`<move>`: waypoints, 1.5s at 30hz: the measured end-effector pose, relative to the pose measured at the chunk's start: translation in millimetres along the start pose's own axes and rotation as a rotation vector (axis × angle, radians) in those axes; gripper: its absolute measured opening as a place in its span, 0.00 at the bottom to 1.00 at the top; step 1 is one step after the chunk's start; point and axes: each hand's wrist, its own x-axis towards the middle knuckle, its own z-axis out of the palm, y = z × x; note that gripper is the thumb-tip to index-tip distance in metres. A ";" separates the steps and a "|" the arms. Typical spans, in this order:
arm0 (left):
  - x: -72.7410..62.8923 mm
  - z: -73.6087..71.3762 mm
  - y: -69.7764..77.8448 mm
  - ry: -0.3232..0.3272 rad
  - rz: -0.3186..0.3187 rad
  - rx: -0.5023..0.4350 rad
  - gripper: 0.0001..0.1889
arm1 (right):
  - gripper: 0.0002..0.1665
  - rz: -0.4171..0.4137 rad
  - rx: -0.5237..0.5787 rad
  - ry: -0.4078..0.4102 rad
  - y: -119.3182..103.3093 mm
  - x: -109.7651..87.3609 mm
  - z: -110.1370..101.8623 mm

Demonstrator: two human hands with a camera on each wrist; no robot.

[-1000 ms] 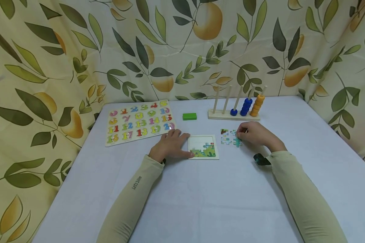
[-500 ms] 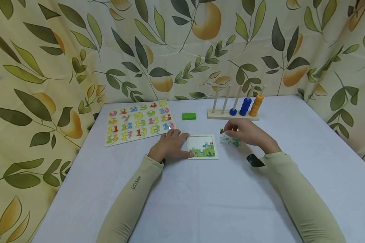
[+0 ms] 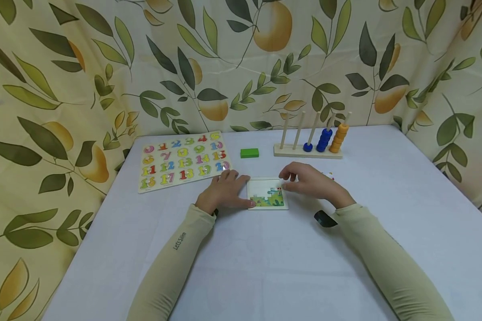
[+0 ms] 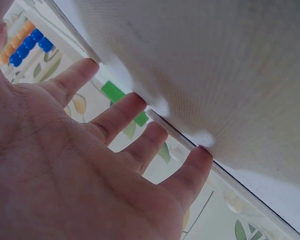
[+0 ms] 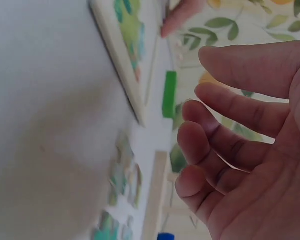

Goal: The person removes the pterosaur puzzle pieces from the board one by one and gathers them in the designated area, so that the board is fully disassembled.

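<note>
My left hand [image 3: 226,189] lies spread with straight fingers at the left side of a small jigsaw tray [image 3: 286,203]. Its thumb is on the tray's lower left edge and its index fingertip at the upper left corner. Green joined pieces [image 3: 267,201] fill the tray's lower part. By the tray's right edge hovers my right hand [image 3: 311,182], fingers loosely bent, thumb and index finger apart. In the right wrist view nothing shows between them. Loose jigsaw pieces [image 5: 124,172] lie on the cloth below this hand, mostly hidden from the head view.
Behind the left hand lies a number board [image 3: 184,162] with coloured numerals. A green block [image 3: 249,153] sits beyond the tray. At the back right stands a peg abacus [image 3: 308,152] with blue and orange beads. A leaf-patterned curtain [image 3: 241,67] hangs behind the white-clothed table [image 3: 261,267].
My right hand has moved left, from over the loose jigsaw pieces to the tray's right edge. The left hand has stayed in place.
</note>
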 end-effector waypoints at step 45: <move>8.8 2.7 -3.0 -0.042 -0.027 -0.021 0.49 | 0.19 0.056 -0.057 -0.138 1.0 10.5 31.7</move>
